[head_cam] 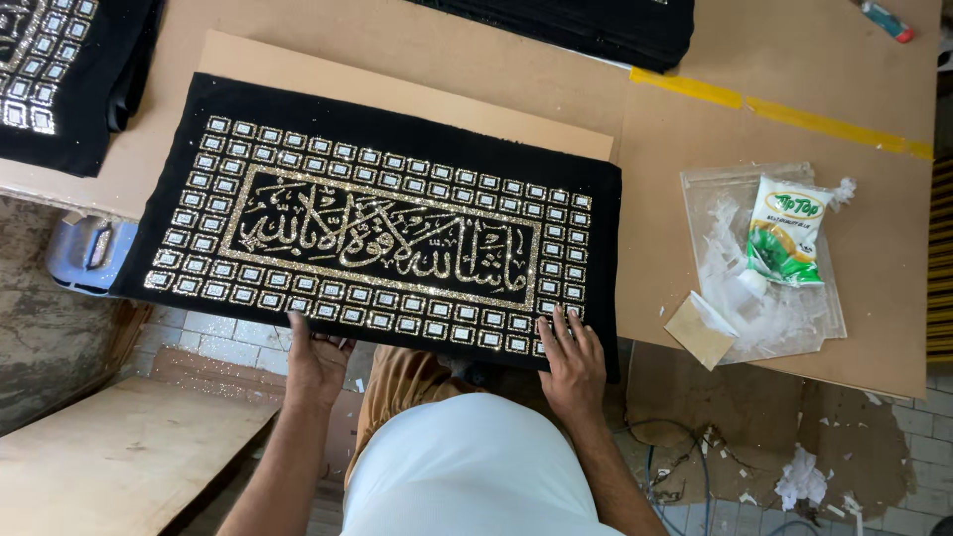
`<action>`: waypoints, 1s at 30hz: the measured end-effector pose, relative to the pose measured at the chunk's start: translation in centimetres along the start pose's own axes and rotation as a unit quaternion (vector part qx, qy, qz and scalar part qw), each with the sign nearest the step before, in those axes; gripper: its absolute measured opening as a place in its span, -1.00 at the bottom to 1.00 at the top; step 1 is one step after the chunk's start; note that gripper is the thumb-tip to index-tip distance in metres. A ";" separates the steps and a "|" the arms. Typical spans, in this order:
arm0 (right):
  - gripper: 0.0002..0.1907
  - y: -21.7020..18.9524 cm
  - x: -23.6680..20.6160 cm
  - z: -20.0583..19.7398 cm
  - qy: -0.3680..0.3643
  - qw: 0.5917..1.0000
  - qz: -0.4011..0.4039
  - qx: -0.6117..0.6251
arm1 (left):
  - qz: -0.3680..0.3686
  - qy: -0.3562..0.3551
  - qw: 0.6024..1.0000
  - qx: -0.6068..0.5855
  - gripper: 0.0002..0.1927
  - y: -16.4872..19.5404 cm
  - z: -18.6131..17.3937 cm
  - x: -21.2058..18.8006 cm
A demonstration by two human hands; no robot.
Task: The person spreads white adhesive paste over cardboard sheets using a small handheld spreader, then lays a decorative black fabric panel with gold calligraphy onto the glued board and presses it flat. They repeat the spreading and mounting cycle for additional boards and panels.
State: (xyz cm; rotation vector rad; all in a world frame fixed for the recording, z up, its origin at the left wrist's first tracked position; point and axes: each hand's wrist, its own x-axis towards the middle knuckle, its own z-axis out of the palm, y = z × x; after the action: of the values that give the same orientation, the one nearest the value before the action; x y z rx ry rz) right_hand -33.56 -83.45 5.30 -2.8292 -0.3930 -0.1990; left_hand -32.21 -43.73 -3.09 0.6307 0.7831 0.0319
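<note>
A black velvet cloth panel (377, 213) with glittering gold calligraphy and a border of small silver squares lies on a brown board table (685, 119), its near edge hanging over the table's front. My left hand (316, 362) grips that near edge from below, at its left part. My right hand (573, 362) rests on the near right corner, fingers spread over the cloth. A cardboard sheet (397, 84) lies under the far side of the panel.
A second black glittered panel (45, 79) lies at the far left, and a black stack (596, 25) at the far middle. A clear plastic bag (764, 288) with a green and white packet (786, 230) sits to the right. Yellow tape (784, 111) crosses the table. A wooden bench (119, 457) stands below left.
</note>
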 end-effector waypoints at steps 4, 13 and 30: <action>-0.16 0.5 0.9 -2.1 0.000 1.000 0.013 -0.015 | 0.002 -0.108 0.994 -0.017 -0.62 -0.1 1.7 -1.2; -0.17 -0.8 3.6 -8.7 0.197 0.960 0.158 -0.122 | 0.007 -0.164 0.982 -0.095 -0.75 4.0 12.5 -0.8; -0.33 -2.6 5.4 -1.9 0.269 0.909 0.284 -0.140 | 0.073 -0.311 0.941 -0.108 -0.51 7.7 51.8 26.4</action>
State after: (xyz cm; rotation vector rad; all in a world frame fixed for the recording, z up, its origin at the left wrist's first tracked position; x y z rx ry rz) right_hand -29.32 -80.20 8.67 -2.8394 0.6158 -0.9335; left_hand 22.87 -57.55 11.74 0.4470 0.1158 0.0500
